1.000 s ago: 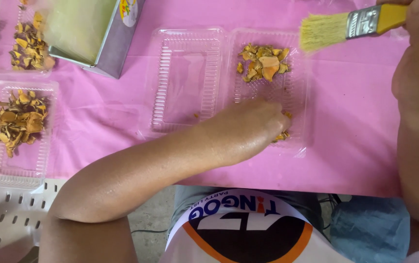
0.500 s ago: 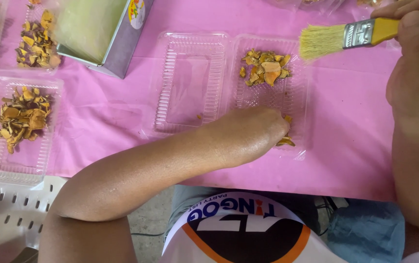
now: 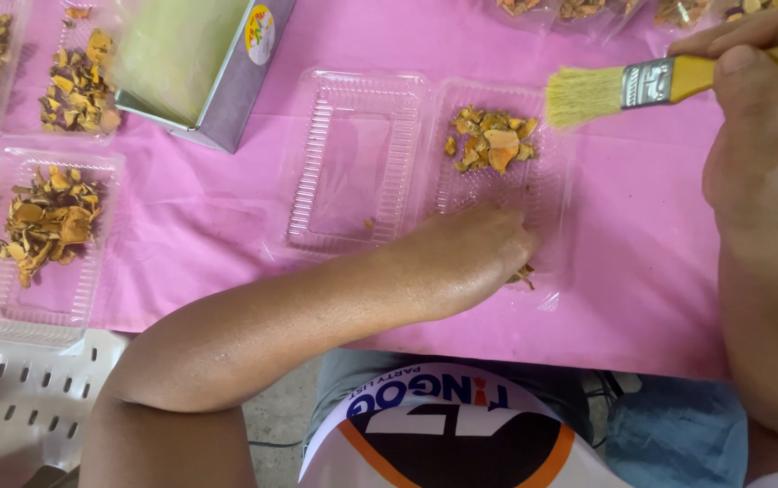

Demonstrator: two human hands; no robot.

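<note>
Clamshell point(image 3: 425, 172), clear plastic, open flat on pink surface point(image 3: 642, 271) straight ahead; right half carrying a small heap of orange-brown chips point(image 3: 490, 145) at far end, left half nearly bare but for a crumb or two. Looks only partly filled beside the fuller trays point(image 3: 45, 244) at left, so filling seems barely begun. Left hand point(image 3: 475, 258) curled, knuckles up, on near edge of right half, pinching a few chips that peek out beneath. Right hand point(image 3: 755, 117) clenched on yellow handle of brush point(image 3: 628, 86), bristles hovering just beyond the far right corner, not touching. Open green-lined box point(image 3: 199, 63) farther left. Left fingertips hidden under hand; more trays at top edge cut off; right hand partly out of frame.
</note>
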